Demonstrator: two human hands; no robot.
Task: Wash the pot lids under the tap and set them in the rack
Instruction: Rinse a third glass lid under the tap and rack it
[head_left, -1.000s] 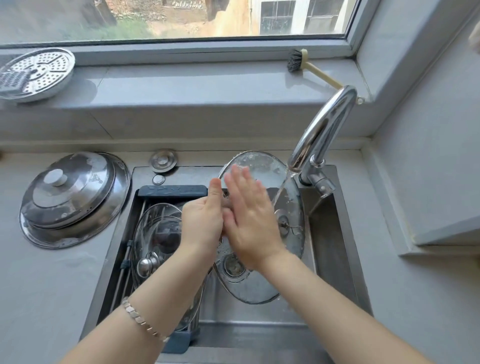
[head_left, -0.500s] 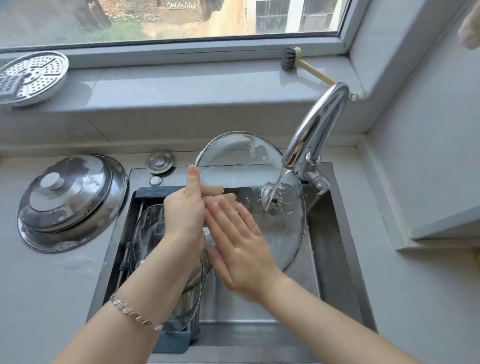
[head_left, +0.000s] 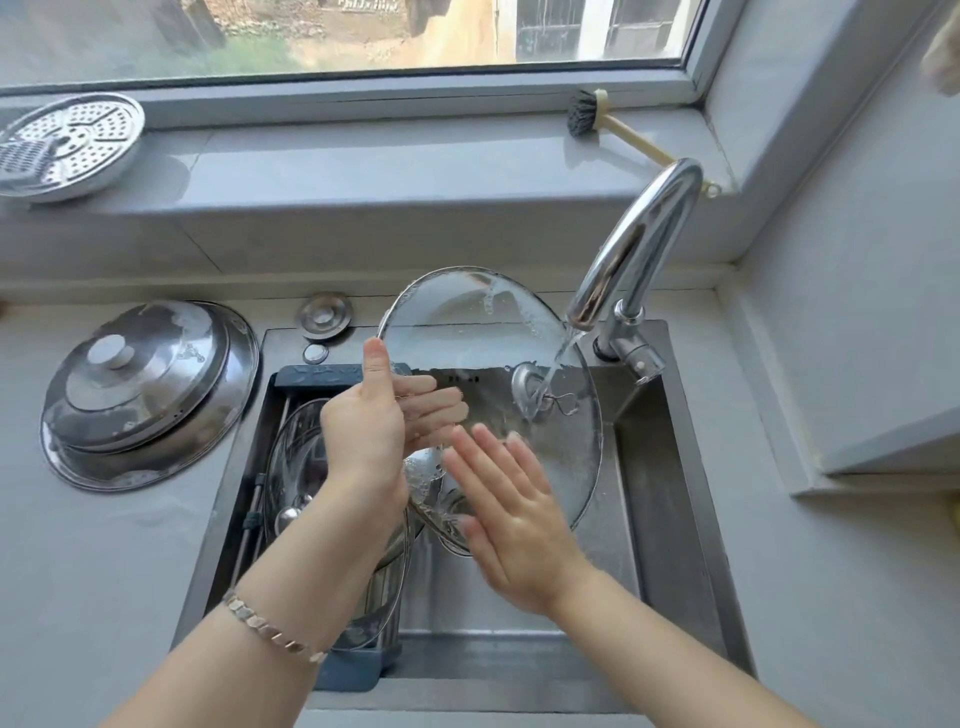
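Holding wet glass lid (head_left: 498, 332) tilted over sink (head_left: 670, 519) under tap (head_left: 639, 244) stream, left hand (head_left: 374, 431) pinching rim, right hand (head_left: 509, 514) open flat on glass; likely slippery, fragile, rigid, so better gripped at metal rim or knob.

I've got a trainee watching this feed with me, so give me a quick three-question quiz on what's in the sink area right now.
1. True or false: water from the tap is landing on the glass lid near its knob.
2. Which hand grips the glass lid's rim: A) left hand B) right hand C) neither?
3. Fill in: the steel lids waiting on the counter lie to the ____ of the sink.

Key: 1 true. 2 A; the right hand lies flat and open against the glass. 3 left.
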